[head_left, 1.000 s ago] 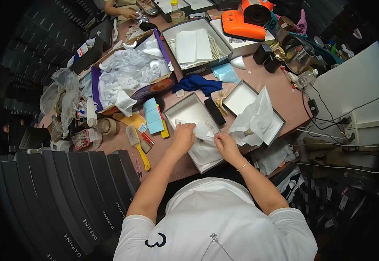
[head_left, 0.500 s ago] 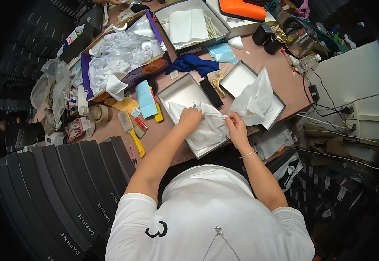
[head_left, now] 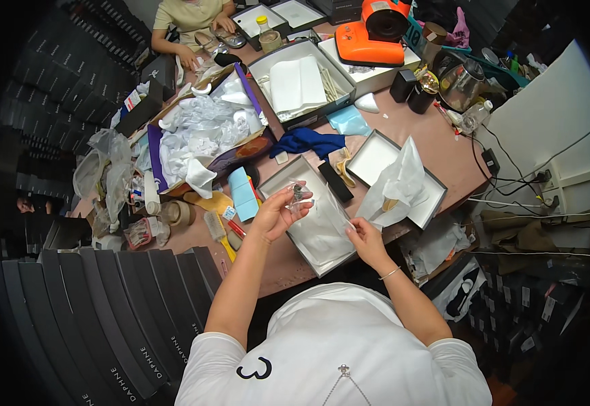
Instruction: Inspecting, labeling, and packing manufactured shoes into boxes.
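Observation:
My left hand [head_left: 275, 215] is raised over a grey shoebox [head_left: 281, 181] with a white inside. Its fingers hold a small clear plastic bag [head_left: 300, 194] with something dark in it, too small to name. White tissue paper [head_left: 322, 237] lies in that shoebox. At the box's right side, my right hand [head_left: 369, 242] pinches the edge of this paper. Just to the right is a second grey-edged box part [head_left: 436, 196], holding crumpled tissue paper [head_left: 403, 172] with a tan item partly showing. A black oblong block [head_left: 335, 181] sits between the two.
A purple-edged carton [head_left: 156, 159] of white wads stands at the left back, beside a box of papers [head_left: 349, 91]. A brush [head_left: 217, 227], tape roll [head_left: 178, 213] and blue cloth [head_left: 306, 141] lie about. Stacked dark boxes [head_left: 105, 304] rise at left. A co-worker [head_left: 193, 27] handles shoes opposite.
My left hand has come up out of the shoebox, with the small clear bag now visible in its fingers. My right hand stays at the tissue paper. The view has tilted up, showing the co-worker.

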Motion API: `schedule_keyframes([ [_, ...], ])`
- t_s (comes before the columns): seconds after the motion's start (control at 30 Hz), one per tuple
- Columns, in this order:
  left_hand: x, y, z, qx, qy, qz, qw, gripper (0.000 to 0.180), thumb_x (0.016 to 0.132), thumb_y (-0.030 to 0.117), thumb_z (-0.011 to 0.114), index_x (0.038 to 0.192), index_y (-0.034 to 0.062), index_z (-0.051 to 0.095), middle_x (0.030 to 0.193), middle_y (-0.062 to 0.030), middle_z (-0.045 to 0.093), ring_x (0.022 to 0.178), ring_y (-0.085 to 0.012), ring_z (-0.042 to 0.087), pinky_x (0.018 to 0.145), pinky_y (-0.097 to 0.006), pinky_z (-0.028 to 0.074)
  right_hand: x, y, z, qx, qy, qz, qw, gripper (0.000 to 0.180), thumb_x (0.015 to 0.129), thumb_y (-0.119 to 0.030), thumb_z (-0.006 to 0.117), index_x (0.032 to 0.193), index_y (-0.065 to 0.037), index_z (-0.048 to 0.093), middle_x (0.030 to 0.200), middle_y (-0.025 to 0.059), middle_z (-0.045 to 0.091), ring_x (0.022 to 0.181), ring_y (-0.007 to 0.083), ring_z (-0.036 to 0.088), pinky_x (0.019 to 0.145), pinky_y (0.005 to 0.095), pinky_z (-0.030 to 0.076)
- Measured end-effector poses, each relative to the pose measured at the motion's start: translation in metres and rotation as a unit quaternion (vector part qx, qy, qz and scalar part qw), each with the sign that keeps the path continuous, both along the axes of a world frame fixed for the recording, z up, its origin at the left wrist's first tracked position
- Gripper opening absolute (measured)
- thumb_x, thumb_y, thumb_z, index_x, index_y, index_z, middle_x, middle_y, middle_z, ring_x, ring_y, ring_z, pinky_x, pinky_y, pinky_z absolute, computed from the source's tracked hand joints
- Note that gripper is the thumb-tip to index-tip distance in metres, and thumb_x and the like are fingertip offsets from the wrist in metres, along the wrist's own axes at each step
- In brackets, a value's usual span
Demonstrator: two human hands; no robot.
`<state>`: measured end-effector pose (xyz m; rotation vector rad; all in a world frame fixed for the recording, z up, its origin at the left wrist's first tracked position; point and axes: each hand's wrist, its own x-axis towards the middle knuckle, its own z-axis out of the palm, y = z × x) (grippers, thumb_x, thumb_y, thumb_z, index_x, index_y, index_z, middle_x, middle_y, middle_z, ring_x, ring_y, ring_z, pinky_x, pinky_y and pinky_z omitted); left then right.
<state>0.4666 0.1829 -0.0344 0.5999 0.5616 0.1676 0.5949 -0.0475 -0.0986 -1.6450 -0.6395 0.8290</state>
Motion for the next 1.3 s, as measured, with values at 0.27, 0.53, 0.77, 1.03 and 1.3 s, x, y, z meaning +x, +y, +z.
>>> schedule_keyframes([
  [0.27, 0.011, -0.011, 0.022, 0.082, 0.016, -0.022, 0.996, 0.039, 0.092, 0.011, 0.054, 0.129, 0.0023, 0.049, 0.110, -0.0110, 0.063, 0.092, -0.0199, 0.065, 0.079, -0.030, 0.055, -0.001, 0.002, 0.026, -0.026, -0.141, 0.019, 0.990, 0.024, 0.085, -0.015, 0.065, 0.102, 0.000, 0.060, 0.090, 0.0140, 0.062, 0.078, 0.0265, 0.061, 0.072, 0.0322, 0.049],
  [0.53, 0.035, -0.058, 0.133, 0.490, -0.147, 0.284, 0.811, 0.025, 0.091, 0.007, 0.055, 0.115, -0.0022, 0.055, 0.100, -0.0139, 0.062, 0.081, -0.0169, 0.059, 0.070, -0.026, 0.048, -0.014, -0.035, 0.028, 0.036, -0.120, -0.052, 0.991, 0.020, 0.087, -0.012, 0.062, 0.104, -0.001, 0.060, 0.098, 0.0139, 0.061, 0.087, 0.0258, 0.063, 0.074, 0.0319, 0.052],
  [0.77, 0.087, -0.173, 0.093, 0.814, -0.214, -0.150, 0.519, 0.033, 0.081, 0.018, 0.061, 0.111, 0.0059, 0.062, 0.125, -0.0167, 0.050, 0.118, -0.0328, 0.043, 0.096, -0.049, 0.034, -0.026, -0.044, -0.012, 0.055, -0.343, -0.047, 0.937, 0.020, 0.088, -0.014, 0.055, 0.103, -0.002, 0.060, 0.100, 0.0163, 0.059, 0.095, 0.0320, 0.060, 0.079, 0.0374, 0.049],
  [1.03, 0.039, -0.100, 0.045, 0.671, 0.039, -0.138, 0.728, 0.036, 0.082, 0.011, 0.068, 0.115, 0.0003, 0.057, 0.110, -0.0178, 0.060, 0.104, -0.0348, 0.057, 0.091, -0.039, 0.045, 0.008, -0.116, 0.050, -0.133, -0.084, -0.148, 0.976, 0.049, 0.077, -0.012, 0.072, 0.122, -0.005, 0.051, 0.114, 0.0147, 0.054, 0.098, 0.0267, 0.059, 0.079, 0.0388, 0.050],
  [1.3, 0.100, -0.106, -0.032, 0.731, 0.109, -0.161, 0.653, 0.036, 0.080, 0.011, 0.068, 0.114, 0.0025, 0.060, 0.090, -0.0167, 0.065, 0.079, -0.0359, 0.061, 0.077, -0.037, 0.050, 0.112, -0.010, 0.079, -0.149, -0.593, 0.072, 0.788, 0.048, 0.070, -0.013, 0.070, 0.116, -0.011, 0.057, 0.121, 0.0144, 0.051, 0.119, 0.0345, 0.045, 0.097, 0.0447, 0.038],
])
